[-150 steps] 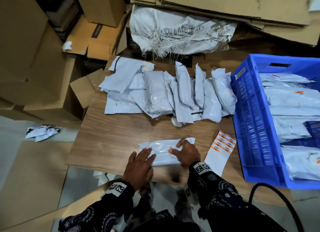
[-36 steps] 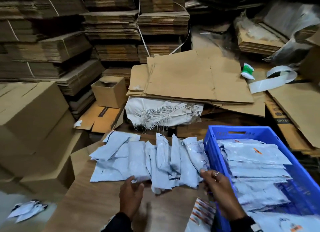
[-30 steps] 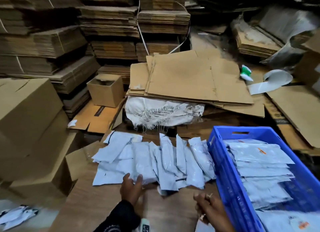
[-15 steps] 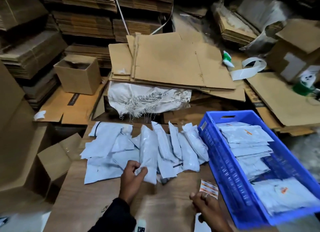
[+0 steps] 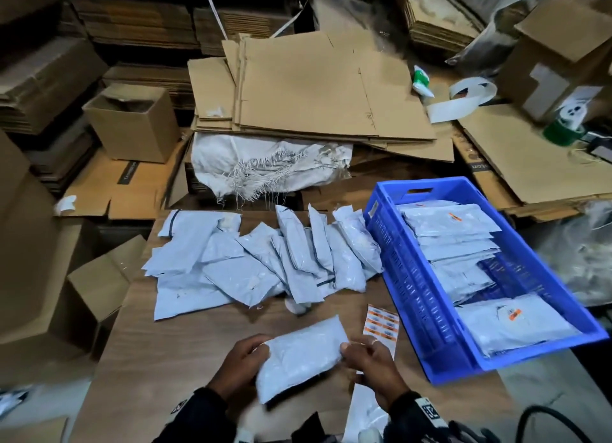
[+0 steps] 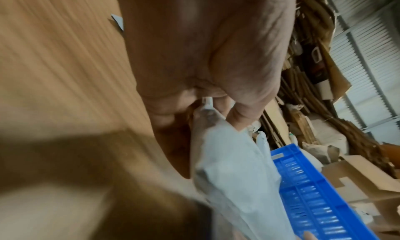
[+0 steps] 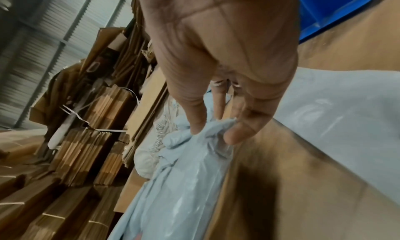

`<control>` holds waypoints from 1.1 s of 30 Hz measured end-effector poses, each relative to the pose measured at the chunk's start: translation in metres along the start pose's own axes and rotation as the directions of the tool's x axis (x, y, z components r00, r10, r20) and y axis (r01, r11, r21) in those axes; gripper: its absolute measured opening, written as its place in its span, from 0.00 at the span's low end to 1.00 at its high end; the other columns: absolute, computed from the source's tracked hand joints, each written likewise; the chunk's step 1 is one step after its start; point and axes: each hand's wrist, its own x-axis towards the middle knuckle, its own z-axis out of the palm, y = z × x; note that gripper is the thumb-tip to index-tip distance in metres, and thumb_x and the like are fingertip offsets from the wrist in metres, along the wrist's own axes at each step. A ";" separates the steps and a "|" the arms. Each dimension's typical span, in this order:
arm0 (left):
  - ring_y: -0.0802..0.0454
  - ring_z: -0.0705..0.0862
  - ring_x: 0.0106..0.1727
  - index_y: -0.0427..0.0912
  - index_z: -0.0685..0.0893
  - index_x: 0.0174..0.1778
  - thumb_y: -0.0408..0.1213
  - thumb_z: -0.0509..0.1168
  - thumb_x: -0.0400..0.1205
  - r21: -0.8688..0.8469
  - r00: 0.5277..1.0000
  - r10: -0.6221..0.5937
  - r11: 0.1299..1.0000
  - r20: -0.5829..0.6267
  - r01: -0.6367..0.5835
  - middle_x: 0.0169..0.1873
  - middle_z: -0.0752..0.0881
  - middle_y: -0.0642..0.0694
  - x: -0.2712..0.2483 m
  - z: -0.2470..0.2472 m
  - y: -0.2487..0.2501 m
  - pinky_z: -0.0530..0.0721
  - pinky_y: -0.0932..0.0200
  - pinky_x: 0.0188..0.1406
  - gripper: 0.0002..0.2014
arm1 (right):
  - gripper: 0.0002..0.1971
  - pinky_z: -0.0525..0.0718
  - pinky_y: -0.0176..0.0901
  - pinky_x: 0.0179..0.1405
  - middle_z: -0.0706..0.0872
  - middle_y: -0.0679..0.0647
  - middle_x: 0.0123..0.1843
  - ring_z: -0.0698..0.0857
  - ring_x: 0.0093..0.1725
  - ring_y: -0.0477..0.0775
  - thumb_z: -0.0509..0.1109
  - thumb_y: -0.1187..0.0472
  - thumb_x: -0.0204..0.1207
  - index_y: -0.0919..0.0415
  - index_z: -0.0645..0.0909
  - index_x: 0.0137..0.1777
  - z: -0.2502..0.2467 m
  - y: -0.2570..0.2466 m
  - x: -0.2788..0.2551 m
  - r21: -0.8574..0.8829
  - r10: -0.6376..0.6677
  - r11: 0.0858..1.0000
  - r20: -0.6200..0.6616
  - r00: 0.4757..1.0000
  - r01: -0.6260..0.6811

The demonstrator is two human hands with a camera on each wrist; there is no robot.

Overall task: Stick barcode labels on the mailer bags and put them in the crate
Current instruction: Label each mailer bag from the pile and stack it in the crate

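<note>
A pale grey mailer bag [image 5: 299, 355] lies slantwise near the front edge of the wooden table [image 5: 165, 353]. My left hand [image 5: 241, 360] grips its left end [image 6: 218, 141]. My right hand [image 5: 362, 355] pinches its right end [image 7: 207, 141] between thumb and fingers. A strip of orange barcode labels [image 5: 381, 323] lies just right of the bag. Several unlabelled mailer bags [image 5: 265, 260] are heaped at the back of the table. The blue crate [image 5: 414, 277] on the right holds several bags [image 5: 453, 224] with orange labels.
Flattened cardboard sheets [image 5: 314, 88] and a white woven sack [image 5: 265, 164] lie behind the table. Open cardboard boxes [image 5: 132, 121] stand at left. A green tape roll [image 5: 563, 129] sits at far right. A black cable [image 5: 563, 422] curves at the lower right.
My left hand pulled one mailer bag out of the heap and brought it to the table's front. My right hand came across from the label strip and took hold of its other end.
</note>
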 end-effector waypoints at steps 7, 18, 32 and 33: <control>0.37 0.67 0.83 0.48 0.71 0.84 0.61 0.61 0.74 0.623 0.992 0.077 0.782 -0.101 0.003 0.77 0.74 0.34 0.004 0.003 -0.071 0.63 0.55 0.78 0.41 | 0.18 0.81 0.47 0.28 0.85 0.57 0.37 0.82 0.32 0.54 0.80 0.62 0.65 0.63 0.85 0.55 -0.028 0.032 0.022 -0.192 0.008 0.981 -0.011 1.000 -0.010; 0.42 0.74 0.68 0.62 0.79 0.68 0.58 0.63 0.67 0.935 0.948 0.264 0.256 0.177 -0.246 0.73 0.81 0.34 -0.021 0.060 -0.044 0.90 0.45 0.45 0.30 | 0.20 0.78 0.46 0.72 0.84 0.53 0.71 0.81 0.72 0.55 0.71 0.56 0.81 0.56 0.82 0.72 -0.092 0.017 0.074 -0.918 -0.314 0.315 0.138 0.939 0.240; 0.43 0.77 0.71 0.60 0.76 0.73 0.52 0.62 0.71 0.945 0.975 0.204 0.292 0.089 -0.148 0.73 0.81 0.36 -0.035 0.076 -0.050 0.87 0.44 0.56 0.30 | 0.16 0.78 0.46 0.68 0.88 0.46 0.64 0.83 0.66 0.52 0.65 0.45 0.82 0.48 0.88 0.63 -0.095 0.020 0.116 -0.928 -0.373 -0.020 0.352 0.858 0.372; 0.43 0.75 0.72 0.60 0.77 0.73 0.52 0.62 0.71 0.946 0.975 0.204 0.292 0.083 -0.142 0.73 0.81 0.36 -0.034 0.077 -0.050 0.87 0.43 0.56 0.30 | 0.16 0.78 0.45 0.67 0.89 0.47 0.63 0.83 0.65 0.52 0.65 0.45 0.82 0.48 0.88 0.62 -0.096 0.019 0.117 -0.926 -0.372 0.005 0.348 0.861 0.377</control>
